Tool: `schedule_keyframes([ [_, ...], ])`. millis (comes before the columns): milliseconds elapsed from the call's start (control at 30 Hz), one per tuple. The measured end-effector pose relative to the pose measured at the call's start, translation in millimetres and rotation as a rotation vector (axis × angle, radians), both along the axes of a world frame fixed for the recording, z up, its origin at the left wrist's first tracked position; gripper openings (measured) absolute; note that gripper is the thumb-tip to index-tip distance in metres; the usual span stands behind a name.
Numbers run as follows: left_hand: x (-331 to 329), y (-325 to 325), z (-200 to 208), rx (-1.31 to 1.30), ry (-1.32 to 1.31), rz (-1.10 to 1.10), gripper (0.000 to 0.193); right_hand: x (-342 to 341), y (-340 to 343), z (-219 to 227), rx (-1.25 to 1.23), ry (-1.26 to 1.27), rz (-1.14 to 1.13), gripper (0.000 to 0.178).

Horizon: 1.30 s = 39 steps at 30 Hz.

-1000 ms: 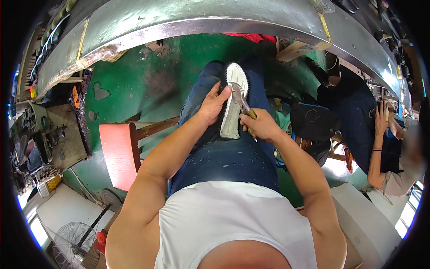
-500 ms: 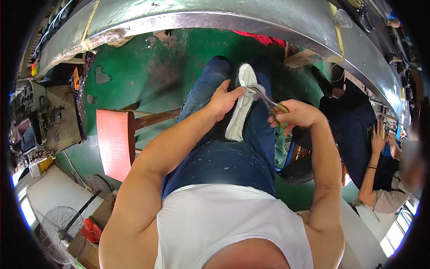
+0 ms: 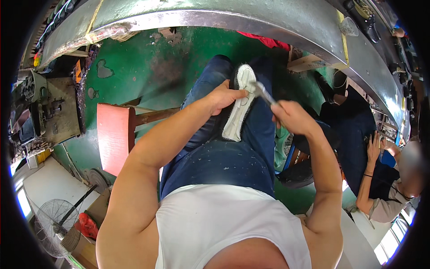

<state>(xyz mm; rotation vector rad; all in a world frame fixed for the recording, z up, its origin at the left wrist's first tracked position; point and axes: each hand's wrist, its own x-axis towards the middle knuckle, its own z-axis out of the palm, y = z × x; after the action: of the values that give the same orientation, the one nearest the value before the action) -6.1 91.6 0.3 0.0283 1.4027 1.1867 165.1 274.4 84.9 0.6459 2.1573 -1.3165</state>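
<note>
A dark shoe with its pale, white underside [image 3: 235,117] turned up rests lengthwise on my thighs, toe end away from me. My left hand [image 3: 222,96] is closed on its left edge, the thumb lying across the pale underside. My right hand [image 3: 290,115] is wrapped round the handles of a pair of metal pincers [image 3: 265,93]. The pincers' head, smeared by motion, is over the right side of the underside near the toe end; I cannot tell whether it touches. Part of the shoe's dark side is hidden beneath my left hand.
A long metal-topped bench [image 3: 188,20] curves across the far side. A red-topped stool [image 3: 115,138] stands to my left, a fan [image 3: 56,228] at lower left. At right another person [image 3: 380,179] sits close by. A green cloth [image 3: 281,145] hangs beside my right thigh.
The pincers have turned from lying with their curved jaws across the shoe to a blurred, head-down swing. My right fingers have closed tighter round the handles. My left hand stays on the shoe.
</note>
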Motion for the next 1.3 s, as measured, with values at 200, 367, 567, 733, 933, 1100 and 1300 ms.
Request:
schedule_keyframes([
  [200,-5,2,-6,0.025,-0.051,-0.038,0.061,24,-42,15,0.128,0.051,0.286,0.035],
  [367,-2,1,-22,0.017,0.007,-0.034,0.062,57,-48,1,0.387,0.2,0.187,0.034],
  [567,-7,-9,-6,0.028,-0.011,0.002,0.068,144,-8,19,0.216,-0.112,-0.207,0.033],
  [733,0,-3,10,0.018,-0.015,-0.108,0.071,83,-48,16,0.325,0.236,0.173,0.031],
  [933,11,-2,-10,0.045,0.019,-0.094,0.071,45,-66,-13,0.588,0.352,0.365,0.031],
  [1100,12,-5,-15,0.04,0.049,-0.076,0.07,68,-62,-11,0.469,0.371,0.297,0.031],
  [1300,4,0,-13,0.016,0.058,-0.109,0.063,47,-68,-3,0.47,0.301,0.303,0.029],
])
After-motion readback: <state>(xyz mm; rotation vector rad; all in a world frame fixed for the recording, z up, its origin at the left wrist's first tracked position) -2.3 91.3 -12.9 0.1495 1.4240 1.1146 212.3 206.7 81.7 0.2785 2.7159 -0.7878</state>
